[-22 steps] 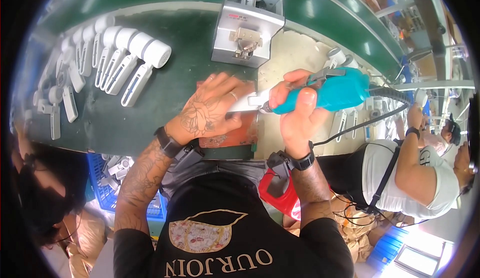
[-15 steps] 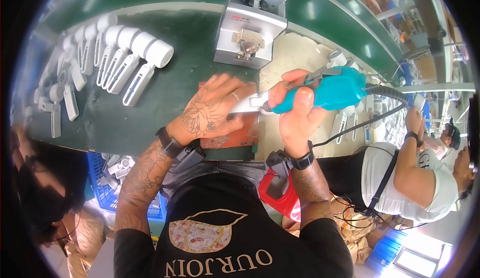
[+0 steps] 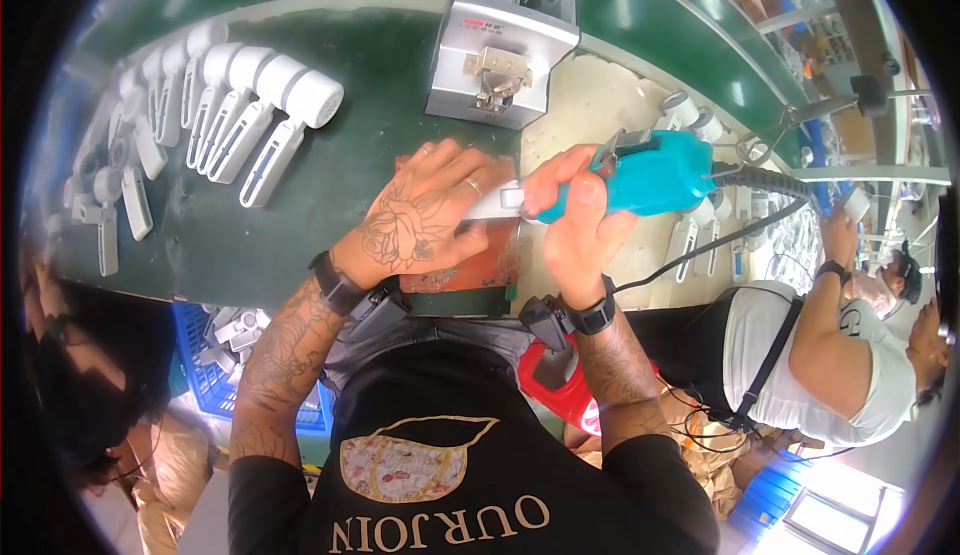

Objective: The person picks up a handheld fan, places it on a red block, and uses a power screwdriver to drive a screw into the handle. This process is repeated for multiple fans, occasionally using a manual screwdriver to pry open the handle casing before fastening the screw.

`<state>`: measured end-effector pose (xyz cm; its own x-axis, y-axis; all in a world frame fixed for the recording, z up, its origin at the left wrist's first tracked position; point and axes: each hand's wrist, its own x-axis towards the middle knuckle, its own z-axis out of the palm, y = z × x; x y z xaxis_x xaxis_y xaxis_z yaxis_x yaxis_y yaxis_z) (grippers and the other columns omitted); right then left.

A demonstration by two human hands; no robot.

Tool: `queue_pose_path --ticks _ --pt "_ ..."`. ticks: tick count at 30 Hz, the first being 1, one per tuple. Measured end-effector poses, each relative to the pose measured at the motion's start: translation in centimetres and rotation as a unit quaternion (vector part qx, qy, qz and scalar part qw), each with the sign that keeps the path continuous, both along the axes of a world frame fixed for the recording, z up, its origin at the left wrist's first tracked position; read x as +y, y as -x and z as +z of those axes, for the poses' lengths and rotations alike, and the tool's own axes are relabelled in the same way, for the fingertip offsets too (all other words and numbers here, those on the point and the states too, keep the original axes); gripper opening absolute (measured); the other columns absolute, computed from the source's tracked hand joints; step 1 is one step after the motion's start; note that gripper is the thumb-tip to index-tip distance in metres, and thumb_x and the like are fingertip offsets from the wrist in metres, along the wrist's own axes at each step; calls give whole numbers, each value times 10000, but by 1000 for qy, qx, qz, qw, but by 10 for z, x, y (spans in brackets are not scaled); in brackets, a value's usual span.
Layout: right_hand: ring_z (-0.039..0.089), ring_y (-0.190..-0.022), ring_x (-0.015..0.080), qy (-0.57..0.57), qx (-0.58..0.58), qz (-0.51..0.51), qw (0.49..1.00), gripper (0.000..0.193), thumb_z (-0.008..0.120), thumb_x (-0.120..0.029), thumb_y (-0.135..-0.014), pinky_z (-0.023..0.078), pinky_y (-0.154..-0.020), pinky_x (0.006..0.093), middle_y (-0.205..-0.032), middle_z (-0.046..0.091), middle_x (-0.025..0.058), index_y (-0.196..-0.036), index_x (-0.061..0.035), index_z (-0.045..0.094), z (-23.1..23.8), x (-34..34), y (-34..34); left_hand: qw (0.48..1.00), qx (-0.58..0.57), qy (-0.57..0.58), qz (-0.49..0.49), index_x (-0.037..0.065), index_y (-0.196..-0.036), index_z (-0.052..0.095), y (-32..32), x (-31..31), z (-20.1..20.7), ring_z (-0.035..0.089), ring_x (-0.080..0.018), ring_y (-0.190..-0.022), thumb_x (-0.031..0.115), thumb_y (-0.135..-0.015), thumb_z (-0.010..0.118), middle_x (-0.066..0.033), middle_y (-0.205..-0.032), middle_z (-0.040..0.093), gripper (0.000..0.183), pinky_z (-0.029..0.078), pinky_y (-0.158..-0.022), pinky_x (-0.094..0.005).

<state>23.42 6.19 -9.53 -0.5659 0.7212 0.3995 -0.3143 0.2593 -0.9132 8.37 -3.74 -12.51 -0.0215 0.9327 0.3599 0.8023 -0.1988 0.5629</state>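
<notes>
A teal electric screwdriver (image 3: 668, 171) lies sideways in my right hand (image 3: 578, 230), whose fingers wrap around its front end. Its tip points left at the end of a white handle-shaped part (image 3: 497, 204). My left hand (image 3: 425, 210) is closed over that part and hides most of it. Beneath my left hand is a reddish-brown board (image 3: 465, 270) on the dark green bench mat (image 3: 370, 65). Whether the bit touches a screw is too small to tell.
Left of my hands stand several white handheld fans (image 3: 300, 100) in a row. A silver machine (image 3: 505, 40) is at the back. The tool's black cord (image 3: 690, 255) runs right. Below the bench sits a blue basket (image 3: 190, 355) of white parts. A co-worker (image 3: 780, 355) is at the right.
My right hand and the screwdriver have shifted slightly left, closer to the white part. My left hand stays in nearly the same place over it.
</notes>
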Motion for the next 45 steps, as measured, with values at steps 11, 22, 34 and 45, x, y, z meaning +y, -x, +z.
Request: queue_pose_path --ticks 11,22,34,45 --pt "506 -603 200 165 102 -65 979 396 582 -431 -981 438 -574 343 -678 511 51 -1032 -40 549 16 -15 -13 998 22 -59 5 59 -1187 652 -7 -3 3 593 -304 -1051 200 -753 780 -100 -1238 639 473 486 -894 -423" --pt "402 -535 107 97 105 -63 988 607 527 -663 -935 332 -486 258 -637 418 2 -1022 -63 498 24 -41 -71 983 -154 -90 38 68 -1048 601 6 -49 23 581 -326 -1046 133 -771 780 -103 -1078 628 336 456 -947 -436" --pt "441 -536 135 64 69 -2 996 602 601 -604 -926 370 -495 268 -640 450 39 -1014 -22 477 5 -44 -44 828 -153 -142 520 25 -1051 638 108 -207 23 584 -128 -829 120 -771 836 -50 -913 666 356 485 -792 -288" --pt "485 -518 162 71 53 23 996 623 624 -608 -908 417 -479 280 -629 488 57 -1011 -18 452 5 -48 -36 685 -43 -108 719 12 -1039 631 149 -297 -17 637 -148 -789 141 -802 806 -71 -885 691 321 514 -744 -296"
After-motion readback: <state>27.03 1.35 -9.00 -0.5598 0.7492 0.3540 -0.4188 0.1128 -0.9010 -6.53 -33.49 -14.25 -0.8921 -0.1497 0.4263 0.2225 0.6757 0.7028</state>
